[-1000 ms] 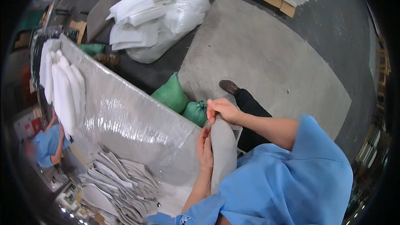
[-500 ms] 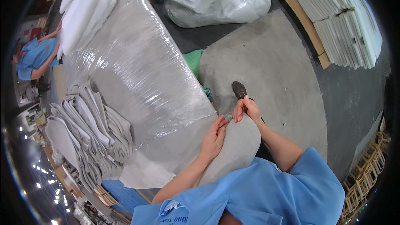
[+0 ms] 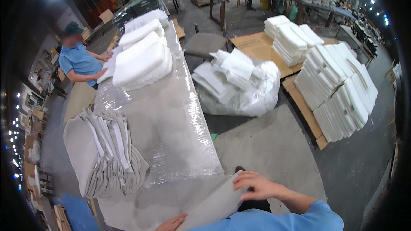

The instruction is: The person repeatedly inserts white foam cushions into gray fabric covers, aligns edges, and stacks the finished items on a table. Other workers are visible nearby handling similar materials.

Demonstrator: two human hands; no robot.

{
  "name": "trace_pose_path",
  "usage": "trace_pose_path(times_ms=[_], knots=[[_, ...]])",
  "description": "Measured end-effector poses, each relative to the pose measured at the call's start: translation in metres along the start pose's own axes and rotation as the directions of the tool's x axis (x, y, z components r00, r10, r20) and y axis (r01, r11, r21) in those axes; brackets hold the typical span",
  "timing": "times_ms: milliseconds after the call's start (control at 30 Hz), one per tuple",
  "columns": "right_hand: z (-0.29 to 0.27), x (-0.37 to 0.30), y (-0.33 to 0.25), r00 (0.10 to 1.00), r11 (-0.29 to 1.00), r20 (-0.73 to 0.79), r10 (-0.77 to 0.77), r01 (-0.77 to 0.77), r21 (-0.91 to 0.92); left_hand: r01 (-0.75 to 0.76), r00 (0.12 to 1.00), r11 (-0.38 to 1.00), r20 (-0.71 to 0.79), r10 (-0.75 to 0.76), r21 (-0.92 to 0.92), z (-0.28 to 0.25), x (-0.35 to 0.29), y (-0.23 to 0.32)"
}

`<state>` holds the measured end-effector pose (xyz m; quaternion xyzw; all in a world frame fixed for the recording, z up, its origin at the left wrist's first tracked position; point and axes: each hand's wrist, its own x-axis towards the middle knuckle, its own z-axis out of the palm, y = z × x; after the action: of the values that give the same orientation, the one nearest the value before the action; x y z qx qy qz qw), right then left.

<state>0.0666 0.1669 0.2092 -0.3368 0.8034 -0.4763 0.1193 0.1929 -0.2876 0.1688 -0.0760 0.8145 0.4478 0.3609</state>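
A grey fabric cover [image 3: 214, 203], flat and rounded, slants across the near edge of the table in front of my body. At its lower left side my left hand [image 3: 172, 223] grips the edge; the thumb is hidden and the lower frame edge cuts the hand off. Over the cover's far right end is my right hand [image 3: 257, 186], its fingers apart and bent, the fingertips against the fabric. To the left on the table lies a pile of similar grey covers [image 3: 105, 154], standing on edge and folded loosely together.
The table [image 3: 158, 145] is wrapped in shiny clear film. White padding pieces [image 3: 141, 57] are stacked at its far end, where a co-worker [image 3: 79, 62] in blue handles one. A plastic bag of white foam [image 3: 239, 85] and stacked white cushions [image 3: 338, 90] on cardboard stand right.
My view has lifted toward the far room. The cover has turned flatter. My right hand has loosened from a pinch to spread fingers, and my left hand has slid down toward the near end.
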Motion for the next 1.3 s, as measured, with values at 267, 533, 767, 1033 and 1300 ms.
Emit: trace_pose_path(times_ms=[267,533,767,1033,1300], knots=[[0.071,0.045,-0.083,0.808,0.821,0.588,0.036,0.311,-0.478,0.316,0.901,0.738,-0.057,-0.431,-0.596,0.034,-0.029,-0.07],[0.088,0.083,-0.101,0.915,0.888,0.404,-0.016,0.199,-0.415,-0.446,0.795,0.123,-0.456,-0.401,-0.886,0.058,-0.047,-0.051],[0.041,0.097,-0.159,0.979,0.985,-0.17,0.108,-0.082,0.153,-0.641,0.706,0.376,-0.706,-0.052,-0.669,0.026,-0.024,0.044],[0.096,0.085,-0.191,0.998,0.808,0.031,-0.052,0.024,0.589,-0.625,0.694,0.488,-0.72,-0.009,-0.609,-0.042,-0.03,0.108],[0.13,0.112,-0.111,0.956,0.595,0.074,0.284,-0.236,0.768,-0.573,0.785,0.511,-0.609,0.117,-0.64,0.027,-0.059,0.094]])
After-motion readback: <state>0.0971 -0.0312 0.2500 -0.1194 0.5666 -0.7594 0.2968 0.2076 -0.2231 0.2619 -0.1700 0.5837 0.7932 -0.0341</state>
